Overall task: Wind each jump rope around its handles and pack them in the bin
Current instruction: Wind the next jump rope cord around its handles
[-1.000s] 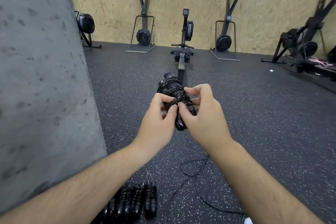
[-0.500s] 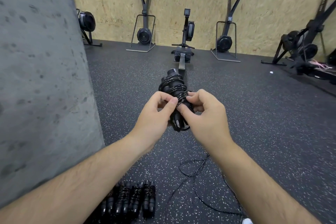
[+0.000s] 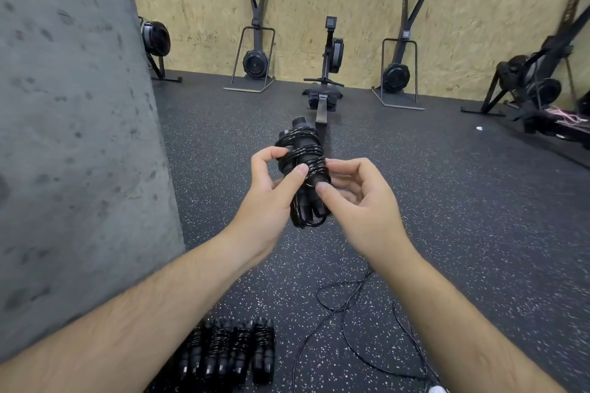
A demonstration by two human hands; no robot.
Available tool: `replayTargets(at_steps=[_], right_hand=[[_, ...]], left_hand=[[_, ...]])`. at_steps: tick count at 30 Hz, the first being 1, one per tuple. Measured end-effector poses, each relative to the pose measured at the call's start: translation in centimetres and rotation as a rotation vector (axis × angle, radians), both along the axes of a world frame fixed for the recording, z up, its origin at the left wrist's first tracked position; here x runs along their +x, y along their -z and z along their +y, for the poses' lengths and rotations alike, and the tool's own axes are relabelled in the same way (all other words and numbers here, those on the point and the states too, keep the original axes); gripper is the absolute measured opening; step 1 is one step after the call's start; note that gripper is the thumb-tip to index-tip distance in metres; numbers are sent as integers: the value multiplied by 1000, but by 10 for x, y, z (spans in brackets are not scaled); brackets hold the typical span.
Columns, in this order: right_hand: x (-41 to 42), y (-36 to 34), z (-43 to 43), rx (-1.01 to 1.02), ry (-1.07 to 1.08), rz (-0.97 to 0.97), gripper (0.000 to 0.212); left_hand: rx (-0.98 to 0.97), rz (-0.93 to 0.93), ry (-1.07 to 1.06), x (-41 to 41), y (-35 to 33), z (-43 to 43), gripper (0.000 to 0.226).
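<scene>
Fingers (image 3: 300, 174) of both hands pinch cord-wrapped black jump rope (image 3: 305, 166) (cylindrical handles).

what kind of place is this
Most likely a gym. A rowing machine stands ahead on speckled rubber flooring, more exercise machines line the chipboard wall, and both hands hold a wound jump rope.

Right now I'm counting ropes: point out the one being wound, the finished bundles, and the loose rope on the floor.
Wound rope (image 3: 303, 166), head view: wrapped handles.
Finished bundles (image 3: 230, 351), head view: a middle bundle.
Loose rope (image 3: 344, 306), head view: floor loop.
</scene>
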State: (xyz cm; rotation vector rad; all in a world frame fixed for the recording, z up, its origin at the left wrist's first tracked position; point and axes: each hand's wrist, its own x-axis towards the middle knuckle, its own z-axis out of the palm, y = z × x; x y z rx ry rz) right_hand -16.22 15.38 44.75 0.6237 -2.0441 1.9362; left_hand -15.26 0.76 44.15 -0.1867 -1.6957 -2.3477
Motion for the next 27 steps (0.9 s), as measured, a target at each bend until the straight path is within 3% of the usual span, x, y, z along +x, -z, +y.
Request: replayTargets(at_steps=[6, 10, 13, 27], right_hand=[[1, 0, -2, 115, 58, -23, 21], [2, -4, 7, 460, 168, 113, 21], [3, -5, 6, 586, 251, 252, 25], [11, -1, -13, 713, 390, 499, 22]], left_hand=[[11, -16, 24, 3, 0, 4, 28], [-11, -3, 22, 5, 1, 3, 30], [-21, -9, 30, 6, 1, 4, 29], [255, -103, 6, 7, -2, 11, 45]])
